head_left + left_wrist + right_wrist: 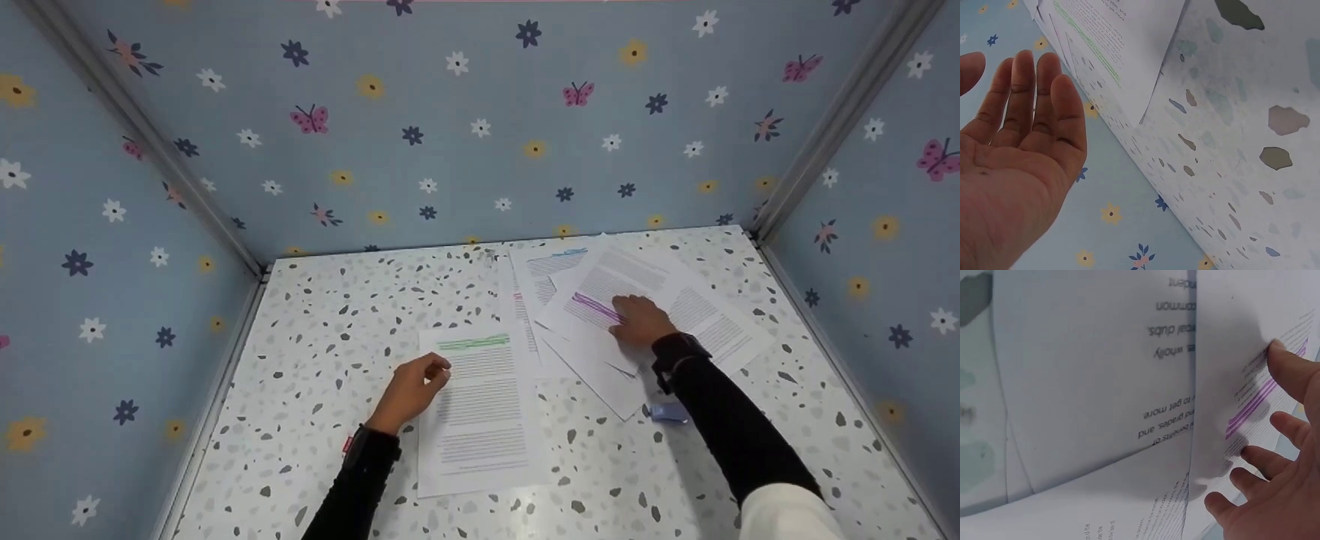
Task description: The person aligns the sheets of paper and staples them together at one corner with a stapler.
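A printed sheet with green highlighting (484, 405) lies at the middle front of the table. Over its upper left edge is my left hand (409, 390), holding nothing; in the left wrist view the fingers (1022, 95) are slightly bent, the palm bare. To the right, several overlapping printed sheets are fanned out. My right hand (641, 321) rests on the top one, a sheet with purple highlighting (592, 281). In the right wrist view its fingers (1266, 461) are spread over that page, thumb tip against the paper beside the purple strokes.
Beneath the purple-marked page lie a blue-highlighted sheet (544, 266), a sheet with a red mark (525, 322) and another printed sheet (724, 330). A small blue object (667, 412) sits beside the right forearm. Flower-patterned walls (480, 165) enclose the speckled table (322, 322).
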{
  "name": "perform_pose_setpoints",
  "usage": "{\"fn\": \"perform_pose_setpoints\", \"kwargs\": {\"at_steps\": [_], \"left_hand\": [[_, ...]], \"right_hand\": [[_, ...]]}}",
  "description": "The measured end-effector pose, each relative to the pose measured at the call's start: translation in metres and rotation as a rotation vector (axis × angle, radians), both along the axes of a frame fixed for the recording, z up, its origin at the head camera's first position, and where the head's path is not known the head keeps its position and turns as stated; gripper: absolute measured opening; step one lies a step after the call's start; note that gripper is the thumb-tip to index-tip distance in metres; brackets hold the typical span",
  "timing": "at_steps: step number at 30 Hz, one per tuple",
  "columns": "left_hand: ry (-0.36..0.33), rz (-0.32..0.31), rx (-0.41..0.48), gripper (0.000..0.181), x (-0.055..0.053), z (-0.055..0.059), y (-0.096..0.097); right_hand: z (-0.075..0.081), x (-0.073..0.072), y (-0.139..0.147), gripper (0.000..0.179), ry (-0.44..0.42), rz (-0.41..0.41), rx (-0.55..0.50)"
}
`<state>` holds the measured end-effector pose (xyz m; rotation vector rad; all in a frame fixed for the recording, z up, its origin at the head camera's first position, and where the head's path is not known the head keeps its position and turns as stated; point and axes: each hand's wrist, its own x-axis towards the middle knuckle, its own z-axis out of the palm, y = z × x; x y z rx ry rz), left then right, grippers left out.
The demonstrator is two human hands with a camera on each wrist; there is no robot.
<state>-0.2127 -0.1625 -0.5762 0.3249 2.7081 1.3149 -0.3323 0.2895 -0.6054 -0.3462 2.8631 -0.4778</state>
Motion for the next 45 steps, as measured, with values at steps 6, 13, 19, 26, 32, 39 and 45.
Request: {"fn": "perform_pose_setpoints", "kwargs": {"at_steps": [6,13,19,26,32,39,45], "left_hand": [[0.010,-0.002,-0.007,0.016,0.001,-0.001,0.001],[0.006,-0.002,-0.009,0.016,0.001,-0.001,0.003],[0.031,-0.037,-0.006,0.016,-0.001,-0.002,0.009],[0.062,-0.109,0.012,0.016,-0.008,0.001,0.021],[0.042,-0.125,0.021,0.017,-0.015,0.005,0.031],[0.013,-0.158,0.002,0.018,-0.021,0.005,0.044],[0.006,-0.185,0.005,0.017,-0.025,0.005,0.053]], "right_hand": [[0.002,0.005,-0.004,0.077,-0.083,-0.004,-0.012],[0.006,0.012,-0.001,0.070,-0.086,0.070,0.006],[0.011,0.022,0.004,0.063,-0.052,0.204,-0.033],[0.007,0.022,0.010,0.061,-0.065,0.227,0.000],[0.010,0.025,0.013,0.061,-0.091,0.266,0.051],[0.021,0.030,0.012,0.063,-0.114,0.271,0.035],[0.019,0.030,0.012,0.063,-0.116,0.296,0.051]]}}
